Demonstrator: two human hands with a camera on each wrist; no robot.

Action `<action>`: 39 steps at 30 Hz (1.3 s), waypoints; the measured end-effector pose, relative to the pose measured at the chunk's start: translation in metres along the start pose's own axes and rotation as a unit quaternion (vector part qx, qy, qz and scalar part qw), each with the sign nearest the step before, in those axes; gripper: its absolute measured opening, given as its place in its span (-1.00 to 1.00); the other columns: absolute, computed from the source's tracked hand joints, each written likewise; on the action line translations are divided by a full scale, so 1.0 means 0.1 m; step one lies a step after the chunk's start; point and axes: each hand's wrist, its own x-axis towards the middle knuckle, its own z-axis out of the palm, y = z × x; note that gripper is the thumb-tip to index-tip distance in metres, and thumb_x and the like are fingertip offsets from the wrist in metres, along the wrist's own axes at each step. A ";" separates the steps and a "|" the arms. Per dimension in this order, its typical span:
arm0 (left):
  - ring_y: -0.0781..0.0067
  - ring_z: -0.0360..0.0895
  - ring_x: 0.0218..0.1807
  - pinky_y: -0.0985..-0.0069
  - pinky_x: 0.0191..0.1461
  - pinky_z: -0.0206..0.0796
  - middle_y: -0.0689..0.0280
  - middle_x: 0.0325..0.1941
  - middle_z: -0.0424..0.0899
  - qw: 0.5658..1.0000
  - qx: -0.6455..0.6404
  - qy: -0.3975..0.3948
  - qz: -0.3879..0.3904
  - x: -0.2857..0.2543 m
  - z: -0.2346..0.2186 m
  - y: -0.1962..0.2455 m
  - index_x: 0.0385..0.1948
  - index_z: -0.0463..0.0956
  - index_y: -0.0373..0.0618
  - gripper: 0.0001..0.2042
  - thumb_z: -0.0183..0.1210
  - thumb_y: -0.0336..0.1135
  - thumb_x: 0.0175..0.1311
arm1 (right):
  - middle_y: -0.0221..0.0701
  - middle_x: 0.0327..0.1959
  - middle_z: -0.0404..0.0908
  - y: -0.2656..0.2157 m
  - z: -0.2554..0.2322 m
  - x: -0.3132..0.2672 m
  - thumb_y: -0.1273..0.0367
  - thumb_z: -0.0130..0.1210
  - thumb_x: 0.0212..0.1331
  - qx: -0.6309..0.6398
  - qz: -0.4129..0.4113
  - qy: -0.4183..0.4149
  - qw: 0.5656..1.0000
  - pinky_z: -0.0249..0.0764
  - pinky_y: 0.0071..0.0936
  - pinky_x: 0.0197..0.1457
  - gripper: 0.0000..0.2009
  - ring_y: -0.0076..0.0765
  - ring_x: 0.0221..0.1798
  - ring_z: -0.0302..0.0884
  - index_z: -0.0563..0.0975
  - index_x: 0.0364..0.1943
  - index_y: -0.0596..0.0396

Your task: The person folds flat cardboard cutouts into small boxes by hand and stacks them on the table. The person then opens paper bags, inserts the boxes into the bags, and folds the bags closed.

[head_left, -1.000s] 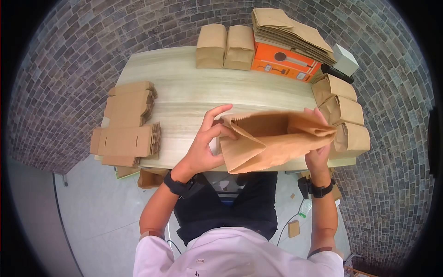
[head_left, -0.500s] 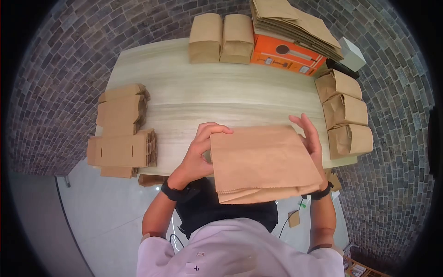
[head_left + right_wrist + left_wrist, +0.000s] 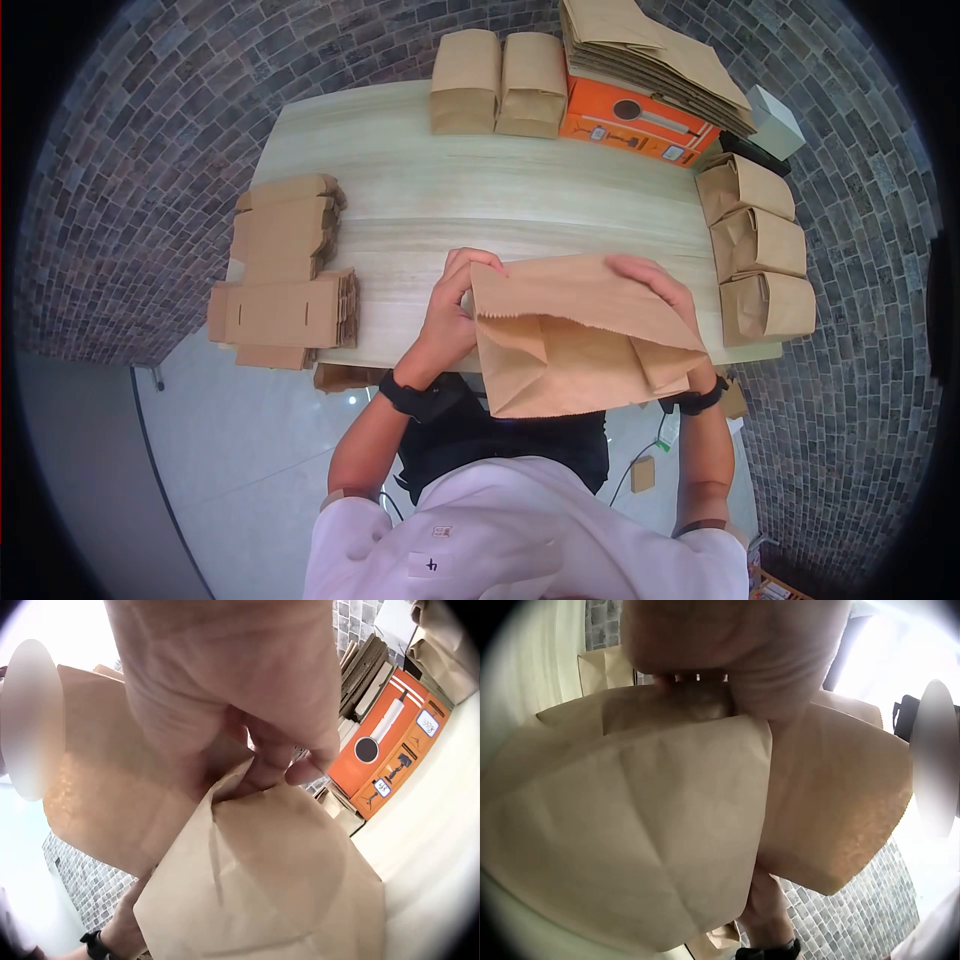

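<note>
A brown paper bag (image 3: 590, 291) with a zigzag-cut rim is held above the table's near edge, its mouth spread toward the person. My left hand (image 3: 452, 312) grips its left side, fingers bent over the far edge. On the opposite side, my right hand (image 3: 668, 292) holds the bag with the fingers laid over its upper part. From the right wrist, the fingers (image 3: 262, 761) appear tucked at a fold of the bag's side. In the left wrist view the creased bag (image 3: 682, 825) hangs below the palm, which hides the left fingertips in part.
Folded-over paper bags (image 3: 768, 305) line the right edge, and two more (image 3: 465, 85) stand at the back. Beside those, an orange box (image 3: 640, 120) carries a pile of flat paper bags (image 3: 665, 60). Flat cardboard boxes (image 3: 285, 310) are stacked on the table's left.
The bag's mouth first faced up, then tipped down toward the person with its flat side showing; now the mouth gapes toward the person. The right fingers have come down onto the bag.
</note>
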 end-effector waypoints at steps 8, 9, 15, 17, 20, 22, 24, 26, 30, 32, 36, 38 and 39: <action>0.40 0.44 0.21 0.42 0.30 0.31 0.26 0.18 0.45 0.991 -0.126 0.042 -0.017 -0.10 0.06 -0.28 0.18 0.21 -0.05 -0.24 0.57 -0.45 -0.03 | -0.22 0.16 0.66 0.10 -0.06 0.00 0.48 0.18 0.22 -0.019 -0.022 -0.037 0.999 0.42 -0.42 0.36 -0.64 -0.21 0.27 0.58 0.65 0.12 0.16; 0.33 0.34 0.32 0.38 0.35 0.16 0.20 0.28 0.39 0.991 -0.124 0.044 -0.019 -0.07 0.03 -0.24 0.17 0.20 -0.02 -0.21 0.59 -0.41 -0.08 | -0.22 0.16 0.66 0.09 -0.06 0.00 0.48 0.18 0.22 -0.019 -0.022 -0.038 0.999 0.42 -0.42 0.36 -0.64 -0.21 0.27 0.58 0.65 0.12 0.16; 0.27 0.29 0.44 0.30 0.40 0.15 0.12 0.49 0.29 0.998 -0.067 0.009 0.001 -0.07 -0.09 -0.05 0.13 0.30 -0.01 -0.27 0.59 -0.38 -0.09 | -0.22 0.34 0.50 -0.07 0.00 -0.03 0.50 0.24 0.21 0.088 0.009 0.022 0.996 0.40 -0.39 0.38 -0.51 -0.25 0.32 0.52 0.53 0.28 0.15; 0.28 0.30 0.43 0.29 0.41 0.16 0.14 0.49 0.30 0.997 -0.076 -0.003 -0.019 -0.08 -0.12 0.01 0.11 0.33 -0.02 -0.30 0.59 -0.38 -0.10 | -0.21 0.39 0.44 -0.16 -0.04 -0.04 0.44 0.30 0.20 0.121 0.045 0.022 0.991 0.36 -0.36 0.41 -0.44 -0.25 0.36 0.46 0.49 0.33 0.15; 0.28 0.32 0.40 0.26 0.42 0.18 0.18 0.48 0.33 0.994 -0.097 -0.007 -0.046 -0.07 -0.16 0.07 0.10 0.38 -0.04 -0.32 0.58 -0.37 -0.11 | -0.20 0.38 0.45 -0.31 -0.21 -0.01 0.34 0.37 0.16 -0.009 -0.027 0.000 1.000 0.34 -0.34 0.41 -0.40 -0.24 0.36 0.46 0.50 0.33 0.15; 0.27 0.33 0.39 0.24 0.42 0.19 0.21 0.47 0.35 0.993 -0.110 0.004 -0.052 -0.04 -0.20 0.17 0.11 0.39 -0.05 -0.32 0.57 -0.37 -0.12 | -0.19 0.36 0.47 -0.54 -0.38 0.03 0.36 0.40 0.08 -0.031 -0.066 -0.018 0.997 0.36 -0.32 0.39 -0.37 -0.19 0.34 0.48 0.51 0.31 0.15; 0.23 0.38 0.35 0.25 0.39 0.24 0.24 0.40 0.44 1.000 -0.028 -0.001 -0.004 0.03 -0.25 0.32 0.14 0.40 -0.06 -0.30 0.54 -0.40 -0.14 | -0.18 0.33 0.49 -0.69 -0.46 0.06 0.37 0.44 0.00 -0.056 -0.105 -0.034 0.992 0.37 -0.30 0.38 -0.33 -0.15 0.32 0.51 0.52 0.30 0.15; 0.20 0.40 0.33 0.25 0.36 0.27 0.24 0.36 0.48 1.000 0.008 0.012 0.022 0.09 -0.27 0.34 0.08 0.45 -0.08 -0.37 0.53 -0.41 -0.12 | -0.16 0.26 0.55 -0.79 -0.44 0.06 0.46 0.43 -0.16 -0.190 -0.132 -0.001 0.973 0.39 -0.30 0.35 -0.30 -0.06 0.28 0.54 0.54 0.25 0.17; 0.16 0.53 0.19 0.24 0.29 0.31 0.22 0.09 0.67 0.991 0.085 0.029 0.099 0.33 -0.26 0.54 -0.20 0.61 -0.17 -0.67 0.49 -0.44 -0.04 | -0.23 0.03 0.68 -0.94 -0.46 0.23 0.59 0.31 -0.10 -0.218 -0.166 0.012 0.962 0.51 -0.32 0.14 -0.54 -0.14 0.06 0.60 0.66 0.03 0.18; 0.21 0.58 0.07 0.28 0.20 0.35 0.22 -0.01 0.69 0.990 0.091 0.030 0.105 0.41 -0.26 0.48 -0.25 0.64 -0.22 -0.74 0.47 -0.46 0.02 | -0.26 -0.07 0.70 -1.00 -0.45 0.35 0.64 0.24 0.06 -0.158 -0.141 -0.004 0.977 0.53 -0.35 0.03 -0.75 -0.22 -0.04 0.60 0.68 -0.14 0.20; 0.35 0.63 -0.25 0.44 -0.12 0.42 0.24 -0.24 0.72 0.985 0.034 0.130 0.105 0.52 -0.20 0.80 -0.26 0.70 -0.30 -0.85 0.40 -0.52 0.15 | -0.26 -0.08 0.69 -1.11 -0.58 0.66 0.66 0.25 0.07 -0.210 -0.183 -0.048 0.959 0.52 -0.32 0.10 -0.80 -0.24 -0.03 0.61 0.64 -0.20 0.20; 0.40 0.61 -0.29 0.53 -0.26 0.40 0.21 -0.21 0.72 0.982 0.016 0.157 0.104 0.50 -0.15 0.83 -0.20 0.70 -0.31 -0.83 0.39 -0.53 0.18 | -0.28 -0.02 0.65 -1.24 -0.48 0.77 0.66 0.28 0.00 -0.310 -0.283 0.068 0.905 0.50 -0.25 0.16 -0.68 -0.13 0.03 0.58 0.63 -0.11 0.14; 0.37 0.61 -0.29 0.51 -0.24 0.41 0.19 -0.20 0.71 0.976 0.033 0.191 0.096 0.48 -0.11 0.85 -0.21 0.70 -0.31 -0.84 0.39 -0.53 0.18 | -0.31 0.04 0.62 -1.31 -0.43 0.77 0.63 0.32 -0.08 -0.335 -0.304 0.080 0.888 0.49 -0.20 0.17 -0.60 -0.06 0.09 0.54 0.62 -0.07 0.08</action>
